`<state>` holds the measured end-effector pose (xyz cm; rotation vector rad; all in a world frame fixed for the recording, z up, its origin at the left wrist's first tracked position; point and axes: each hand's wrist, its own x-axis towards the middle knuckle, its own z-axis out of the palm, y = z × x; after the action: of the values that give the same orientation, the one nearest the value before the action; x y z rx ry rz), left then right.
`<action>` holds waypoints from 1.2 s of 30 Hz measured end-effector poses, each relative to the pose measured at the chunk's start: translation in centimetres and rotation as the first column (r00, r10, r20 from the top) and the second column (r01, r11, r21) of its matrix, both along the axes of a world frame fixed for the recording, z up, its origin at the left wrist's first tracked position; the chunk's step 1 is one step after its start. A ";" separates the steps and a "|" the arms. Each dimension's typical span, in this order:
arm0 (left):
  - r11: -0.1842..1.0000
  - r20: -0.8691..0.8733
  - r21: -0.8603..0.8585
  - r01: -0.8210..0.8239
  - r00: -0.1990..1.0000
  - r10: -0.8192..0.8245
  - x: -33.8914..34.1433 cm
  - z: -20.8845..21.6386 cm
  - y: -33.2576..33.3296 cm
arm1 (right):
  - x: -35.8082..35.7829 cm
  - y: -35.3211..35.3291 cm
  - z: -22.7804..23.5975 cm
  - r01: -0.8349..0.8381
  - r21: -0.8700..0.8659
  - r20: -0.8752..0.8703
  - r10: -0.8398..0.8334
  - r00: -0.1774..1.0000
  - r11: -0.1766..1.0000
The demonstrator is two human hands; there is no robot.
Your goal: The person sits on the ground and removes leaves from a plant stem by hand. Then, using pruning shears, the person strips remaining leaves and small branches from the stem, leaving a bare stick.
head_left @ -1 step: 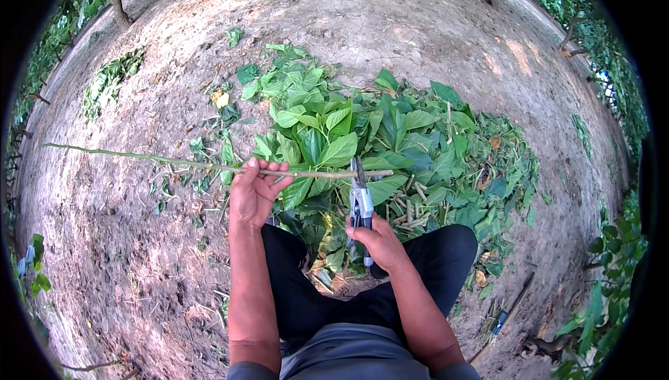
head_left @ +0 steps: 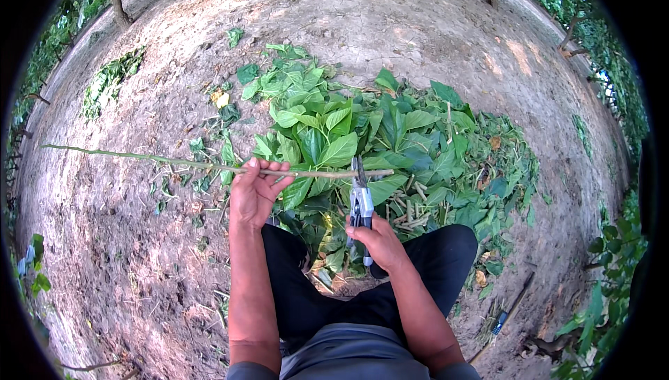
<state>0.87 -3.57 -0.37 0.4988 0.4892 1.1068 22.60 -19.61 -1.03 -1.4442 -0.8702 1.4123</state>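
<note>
A long thin stem (head_left: pixel 171 161), stripped of leaves, runs nearly level from far left to the middle. My left hand (head_left: pixel 258 192) is closed on it, thumb and fingers pinching it near its thicker part. The handles of a pair of pruning shears (head_left: pixel 362 206) are in my right hand (head_left: pixel 376 239), fingers wrapped round them. Their blades straddle the stem a little short of its thick right end, which sticks out past them. Below the stem lies a pile of broad green leaves (head_left: pixel 341 150). Several short cut stem pieces (head_left: pixel 412 214) rest among the leaves, right of the shears.
My bent legs in dark trousers (head_left: pixel 442 251) frame the near side of the pile. A dark stick-like tool (head_left: pixel 514 303) lies on the soil at the lower right. Loose leaves (head_left: pixel 115 80) are scattered at the left. Tree trunks (head_left: pixel 117 0) and foliage border the dirt.
</note>
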 end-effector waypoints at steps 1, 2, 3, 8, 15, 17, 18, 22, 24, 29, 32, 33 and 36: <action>1.000 -0.005 0.003 0.007 1.000 -0.007 0.1 -0.1 0.0 | 0.0 0.0 0.1 0.003 -0.017 -0.003 -0.003 1.000 1.000; 1.000 -0.012 0.007 0.012 1.000 -0.012 0.0 -0.1 0.0 | 0.0 0.0 0.1 0.004 -0.033 -0.009 -0.004 1.000 0.999; 1.000 -0.019 0.011 0.017 1.000 -0.017 0.0 -0.2 0.0 | -0.1 0.0 0.0 0.011 -0.029 -0.008 -0.011 1.000 1.000; 1.000 -0.022 0.005 0.024 0.999 -0.023 0.1 -0.3 0.0 | -0.1 -0.2 -0.5 0.031 -0.026 0.000 -0.031 1.000 0.999; 0.999 -0.032 0.021 0.027 0.999 -0.026 0.2 -0.3 -0.1 | 0.6 0.0 -1.1 0.023 -0.075 -0.021 -0.025 0.999 0.997; 0.998 -0.036 0.040 0.045 0.998 -0.044 0.2 -0.1 -0.2 | 0.4 0.0 -1.1 0.035 -0.082 -0.024 -0.038 0.999 0.996; 0.997 -0.039 0.049 0.055 0.998 -0.053 0.3 -0.1 -0.2 | 0.3 -0.1 -1.2 0.052 -0.073 -0.030 -0.054 0.998 0.996; 0.998 -0.061 0.039 0.057 0.997 -0.055 0.3 -0.2 -0.4 | -0.1 0.0 -0.9 0.092 -0.066 -0.081 -0.097 0.992 0.994; 0.997 -0.052 0.038 0.067 0.996 -0.065 0.3 -0.3 -0.4 | 0.0 0.0 -0.8 0.111 -0.069 -0.104 -0.118 0.988 0.991; 0.999 -0.050 0.004 -0.053 0.997 0.053 -0.1 -0.3 -0.1 | 1.2 -0.4 -1.4 0.170 -0.105 -0.116 -0.182 0.976 0.980; 0.992 -0.051 -0.041 -0.120 0.992 0.117 -0.3 -0.5 0.1 | 2.1 -0.9 -2.3 0.207 -0.098 -0.083 -0.215 0.973 0.973; 0.989 -0.054 -0.056 -0.139 0.989 0.136 -0.4 -0.6 0.2 | 2.3 -1.0 -2.4 0.214 -0.092 -0.055 -0.220 0.974 0.972; 0.991 -0.126 -0.049 -0.126 0.985 0.119 -0.2 -0.8 0.3 | 2.7 -1.2 -2.2 0.227 -0.091 -0.010 -0.229 0.973 0.970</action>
<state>0.66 -3.24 -1.16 0.4943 0.6645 1.1811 25.27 -20.78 -3.28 -1.5410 -0.6123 1.3037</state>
